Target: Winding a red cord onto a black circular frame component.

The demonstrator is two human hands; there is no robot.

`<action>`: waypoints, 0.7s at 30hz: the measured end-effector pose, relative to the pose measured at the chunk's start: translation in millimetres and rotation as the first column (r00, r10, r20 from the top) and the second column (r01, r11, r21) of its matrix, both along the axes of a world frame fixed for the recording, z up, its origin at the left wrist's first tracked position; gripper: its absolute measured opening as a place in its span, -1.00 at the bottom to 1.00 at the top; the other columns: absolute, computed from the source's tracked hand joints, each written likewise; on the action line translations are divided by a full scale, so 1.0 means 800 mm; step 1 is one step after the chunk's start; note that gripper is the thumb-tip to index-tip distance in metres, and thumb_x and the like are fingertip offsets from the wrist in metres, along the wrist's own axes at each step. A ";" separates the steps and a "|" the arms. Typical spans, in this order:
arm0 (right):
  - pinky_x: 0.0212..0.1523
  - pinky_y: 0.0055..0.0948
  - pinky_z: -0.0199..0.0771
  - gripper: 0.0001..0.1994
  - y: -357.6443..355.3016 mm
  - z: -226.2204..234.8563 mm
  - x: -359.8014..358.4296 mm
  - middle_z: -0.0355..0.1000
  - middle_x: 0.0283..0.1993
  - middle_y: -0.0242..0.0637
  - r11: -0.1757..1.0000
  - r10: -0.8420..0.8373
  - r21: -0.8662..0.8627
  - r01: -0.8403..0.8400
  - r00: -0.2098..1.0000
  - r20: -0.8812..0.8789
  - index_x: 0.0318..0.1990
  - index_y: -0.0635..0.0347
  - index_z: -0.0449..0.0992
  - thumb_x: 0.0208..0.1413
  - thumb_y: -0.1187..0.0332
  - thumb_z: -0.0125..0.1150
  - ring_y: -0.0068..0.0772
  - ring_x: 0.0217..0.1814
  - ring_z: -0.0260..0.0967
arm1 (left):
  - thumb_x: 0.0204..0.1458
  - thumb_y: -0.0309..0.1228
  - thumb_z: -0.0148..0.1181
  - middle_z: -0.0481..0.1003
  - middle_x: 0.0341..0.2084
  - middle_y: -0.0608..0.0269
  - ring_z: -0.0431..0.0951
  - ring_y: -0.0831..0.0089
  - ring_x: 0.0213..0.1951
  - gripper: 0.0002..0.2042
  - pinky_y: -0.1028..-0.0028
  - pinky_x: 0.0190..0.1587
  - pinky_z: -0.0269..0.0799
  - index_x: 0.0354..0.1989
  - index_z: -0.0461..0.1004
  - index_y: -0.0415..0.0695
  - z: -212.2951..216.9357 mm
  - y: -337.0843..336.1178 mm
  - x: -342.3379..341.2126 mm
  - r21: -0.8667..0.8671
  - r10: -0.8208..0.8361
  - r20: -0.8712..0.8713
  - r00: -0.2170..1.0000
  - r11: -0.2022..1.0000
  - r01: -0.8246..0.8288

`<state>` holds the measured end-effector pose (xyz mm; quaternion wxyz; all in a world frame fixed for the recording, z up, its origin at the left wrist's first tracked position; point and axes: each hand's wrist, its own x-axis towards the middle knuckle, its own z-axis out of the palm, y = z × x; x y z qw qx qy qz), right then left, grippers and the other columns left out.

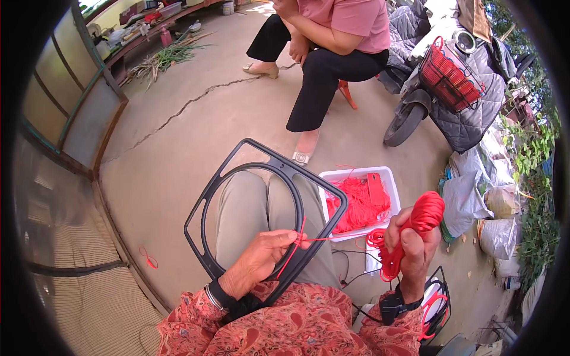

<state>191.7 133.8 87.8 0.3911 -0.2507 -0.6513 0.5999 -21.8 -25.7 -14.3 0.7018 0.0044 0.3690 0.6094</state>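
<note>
Across my lap lies a black square frame [291, 168] with a round opening, tilted toward its upper corner. My left hand [258, 261] is closed at the ring's right side, thumb and finger pinching red cord where a short red end crosses the black rim. From there a thin red cord [338, 238] runs taut to my right hand [412, 246]. That hand is wrapped round a wound bundle of red cord [427, 212], with loose loops [389, 261] hanging beside its fingers. Part of the frame is hidden under my left wrist and sleeve.
A white plastic tray [350, 171] full of tangled red cord [356, 202] stands beyond my knees. Another person [332, 65] sits ahead on an orange stool. A scooter with a red basket [448, 77] and filled sacks [466, 196] stand right; a glazed panel [83, 130] borders the left.
</note>
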 end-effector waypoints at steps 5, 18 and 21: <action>-0.43 -0.36 0.41 -0.74 0.001 0.010 -0.038 0.43 -0.52 -0.22 0.849 -0.006 0.460 -0.261 0.864 0.503 -0.21 0.30 0.41 -0.02 0.37 0.27 -0.23 -0.52 0.44 | 0.16 -0.42 0.14 0.57 -0.25 -0.02 0.61 0.38 -0.31 -0.72 0.50 -0.23 0.55 -0.09 0.45 -0.42 -0.008 -0.003 -0.002 -0.035 0.041 0.033 0.999 0.999 -0.040; -0.55 -0.38 0.38 -0.86 -0.021 -0.011 -0.025 0.39 -0.63 -0.30 0.918 0.263 0.026 -0.397 0.654 0.709 -0.39 0.17 0.48 -0.17 0.45 0.29 -0.36 -0.66 0.39 | 0.13 -0.44 0.16 0.57 -0.31 -0.03 0.62 0.33 -0.32 -0.78 0.43 -0.25 0.58 -0.14 0.43 -0.33 -0.011 -0.005 -0.003 -0.025 0.117 -0.025 0.993 0.993 -0.118; -0.39 -0.39 0.38 -0.75 -0.028 -0.008 -0.028 0.39 -0.53 -0.24 0.832 0.369 0.078 -0.549 0.654 0.660 -0.26 0.18 0.49 -0.18 0.46 0.31 -0.31 -0.54 0.34 | 0.15 -0.42 0.13 0.56 -0.31 -0.03 0.61 0.35 -0.34 -0.77 0.45 -0.26 0.57 -0.11 0.42 -0.32 -0.005 -0.002 -0.002 -0.018 0.114 0.027 0.993 0.993 -0.114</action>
